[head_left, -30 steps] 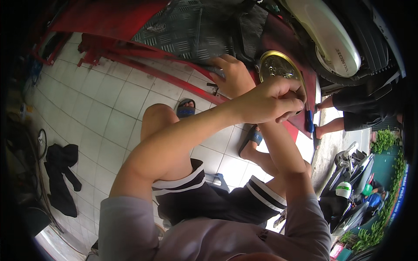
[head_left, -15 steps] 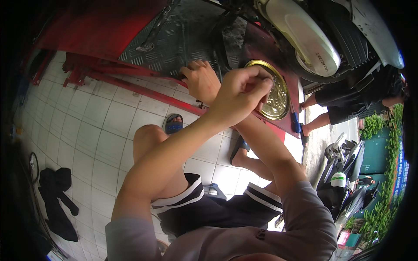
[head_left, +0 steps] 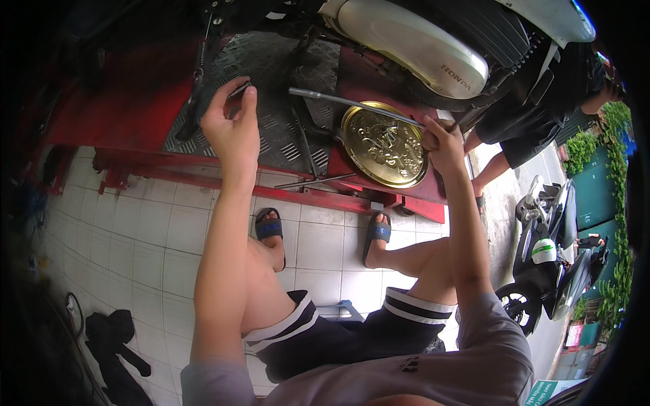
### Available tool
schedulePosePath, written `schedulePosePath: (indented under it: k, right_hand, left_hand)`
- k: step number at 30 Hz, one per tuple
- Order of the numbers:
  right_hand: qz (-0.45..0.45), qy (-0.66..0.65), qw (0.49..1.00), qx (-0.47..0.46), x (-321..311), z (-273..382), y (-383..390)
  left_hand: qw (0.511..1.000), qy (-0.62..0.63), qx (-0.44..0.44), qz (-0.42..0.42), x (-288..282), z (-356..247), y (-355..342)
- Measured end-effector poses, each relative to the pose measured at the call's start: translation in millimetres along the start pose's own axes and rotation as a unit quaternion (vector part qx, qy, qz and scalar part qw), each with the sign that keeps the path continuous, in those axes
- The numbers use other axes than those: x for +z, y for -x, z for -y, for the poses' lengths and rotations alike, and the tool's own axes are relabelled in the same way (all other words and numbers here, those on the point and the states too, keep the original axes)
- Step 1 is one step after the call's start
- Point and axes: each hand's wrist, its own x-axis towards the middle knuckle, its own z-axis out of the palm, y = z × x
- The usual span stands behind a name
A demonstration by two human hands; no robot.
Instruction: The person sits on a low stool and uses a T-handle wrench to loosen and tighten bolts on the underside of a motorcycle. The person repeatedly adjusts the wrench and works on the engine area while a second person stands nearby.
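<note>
My right hand [head_left: 444, 147] is closed around one end of a long-shafted socket wrench [head_left: 359, 106], which reaches leftward over a round gold tray [head_left: 349, 139]. The tray has an embossed-looking, shiny surface; small loose parts in it are hard to make out. On the left, my left hand [head_left: 233, 132] is raised over the black tread plate [head_left: 271, 150], thumb and fingers pinching a small dark piece [head_left: 238, 89]. Its kind is not clear. Beyond both hands stands a motorcycle with a silver engine-side cover [head_left: 413, 47].
A red lift platform [head_left: 135, 111] carries the motorcycle. A thin metal rod [head_left: 315, 181] lies at its near edge, beside a dark bar [head_left: 305, 139]. Another person [head_left: 535, 115] stands at the right, near parked motorbikes [head_left: 542, 250]. A black cloth [head_left: 118, 345] lies on the tiles.
My crossed hands have come apart, left hand to the left and right hand to the right. The socket wrench now shows in my right hand. The view has shifted slightly.
</note>
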Motion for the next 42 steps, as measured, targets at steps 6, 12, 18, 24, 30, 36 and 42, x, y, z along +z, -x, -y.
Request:
schedulePosePath:
  k: [6, 12, 18, 24, 30, 36, 42]
  right_hand:
    - [-0.007, -0.107, 0.994, -0.012, -43, -11, 44]
    - [0.01, -0.087, 0.996, -0.02, -65, -18, 59]
    - [-0.04, -0.079, 0.996, -0.002, -84, -24, 74]
    - [-0.045, -0.096, 0.994, 0.001, -102, -25, 80]
    - [-0.062, -0.116, 0.991, 0.029, -113, -27, 85]
    - [-0.071, -0.143, 0.985, 0.062, -119, -28, 86]
    - [-0.069, -0.082, 0.994, -0.013, -144, -27, 88]
  left_hand:
    - [0.975, 0.039, -0.057, 0.21, 15, -2, 2]
    - [0.942, 0.092, -0.045, 0.32, 44, 0, 24]
    - [0.928, 0.078, -0.062, 0.359, 67, 2, 33]
    - [0.914, 0.068, -0.071, 0.394, 86, 9, 40]
    - [0.915, 0.094, -0.078, 0.384, 105, 10, 47]
    - [0.917, 0.156, -0.074, 0.36, 122, 13, 55]
    - [0.883, -0.065, 0.066, 0.461, 123, 18, 43]
